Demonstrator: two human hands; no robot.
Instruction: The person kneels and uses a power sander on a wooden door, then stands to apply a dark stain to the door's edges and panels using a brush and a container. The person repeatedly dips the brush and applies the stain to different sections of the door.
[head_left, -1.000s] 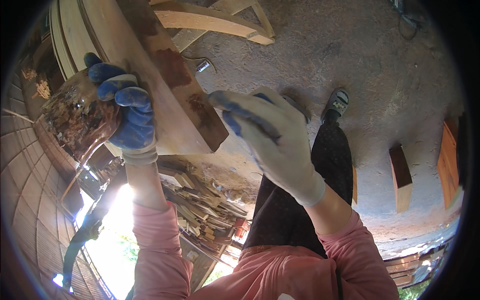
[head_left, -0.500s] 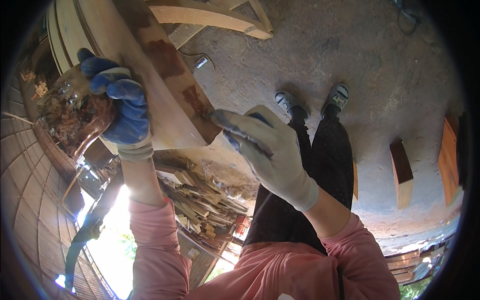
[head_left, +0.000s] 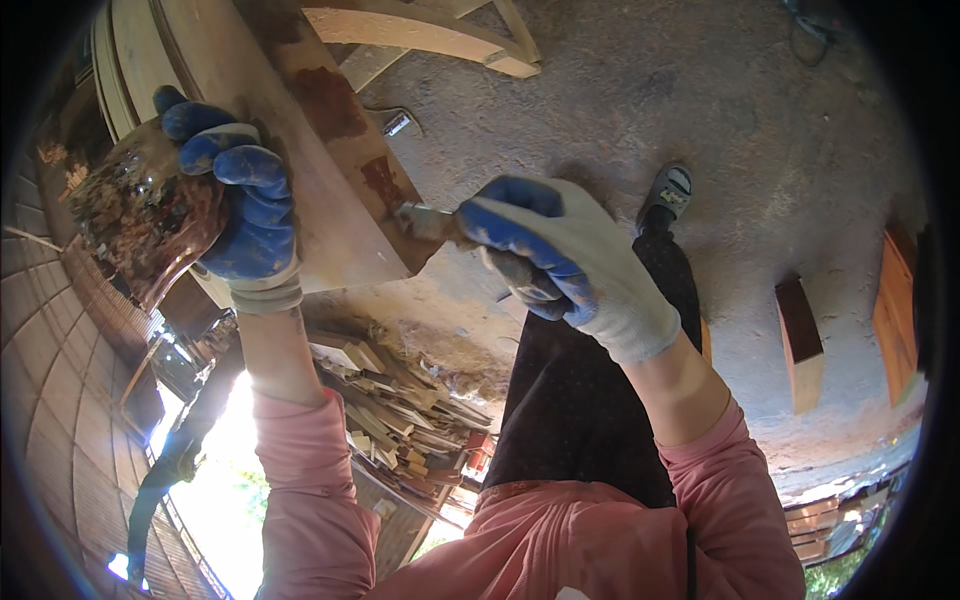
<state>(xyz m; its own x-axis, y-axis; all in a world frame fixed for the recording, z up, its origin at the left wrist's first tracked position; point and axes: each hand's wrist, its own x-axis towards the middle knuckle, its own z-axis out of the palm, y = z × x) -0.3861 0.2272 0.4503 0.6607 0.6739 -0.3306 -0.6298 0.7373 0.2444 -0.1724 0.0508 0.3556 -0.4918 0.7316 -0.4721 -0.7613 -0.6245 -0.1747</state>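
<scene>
A thick pale wooden board [head_left: 330, 215] reaches in from the upper left, with wet reddish-brown patches [head_left: 328, 103] along its side face. My right hand [head_left: 575, 260], in a white and blue work glove, is closed around what looks like a putty knife [head_left: 425, 221]. Its short, brown-smeared blade touches the board's side near the end corner; its handle is mostly hidden by my fingers. My left hand [head_left: 240, 200], gloved alike, is closed on the edge of a glossy, brown-smeared container or bag [head_left: 150, 215], beside the board. I cannot tell which it is.
Curved wooden frame pieces [head_left: 420, 35] lie beyond the board. A pile of wood offcuts [head_left: 400, 400] is at lower left. Upright boards [head_left: 800, 345] stand on the concrete floor [head_left: 600, 90] at right. A small light-coloured object with a cord [head_left: 397, 123] lies near the board.
My right hand has turned and drawn back slightly to the right, bringing the blade into view. My left foot has gone out of sight behind the hand. The left hand has barely moved.
</scene>
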